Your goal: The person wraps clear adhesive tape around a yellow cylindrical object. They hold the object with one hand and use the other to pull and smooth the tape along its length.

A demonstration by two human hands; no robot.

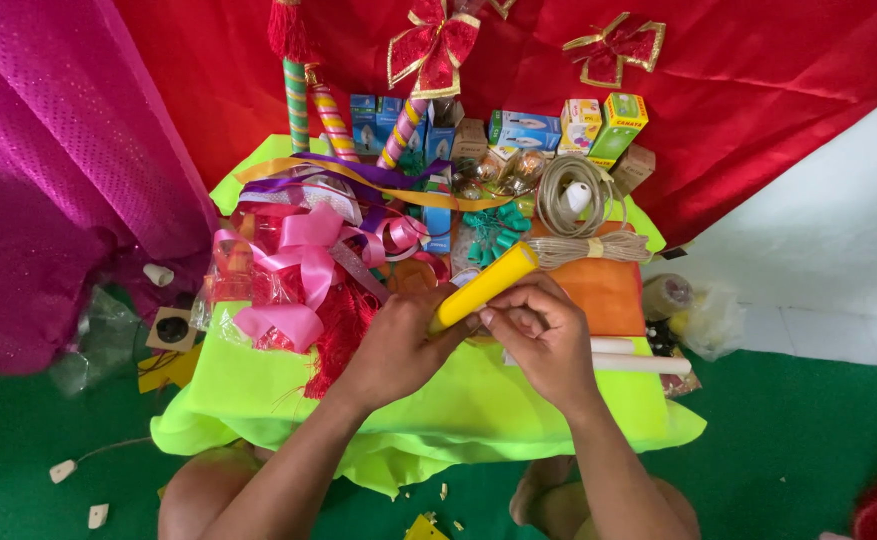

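A yellow tube (485, 284) points up and to the right above the middle of a small table covered in neon green cloth (258, 385). My left hand (395, 346) grips its near end. My right hand (546, 335) pinches at the same end with thumb and fingers closed, and what it pinches is too small to see. Pink and purple ribbons (308, 255) with a red tassel (340, 325) lie just left of my left hand. An orange sheet (606, 290) and two white sticks (638, 355) lie right of my right hand.
Coils of twine (578, 205), small coloured boxes (558, 128), striped sticks (328, 115) and green clips (493, 232) crowd the table's far half. Red and magenta drapes (48, 180) with red bows (433, 45) hang behind. Scraps lie on the green floor (798, 440). My knees show below the table.
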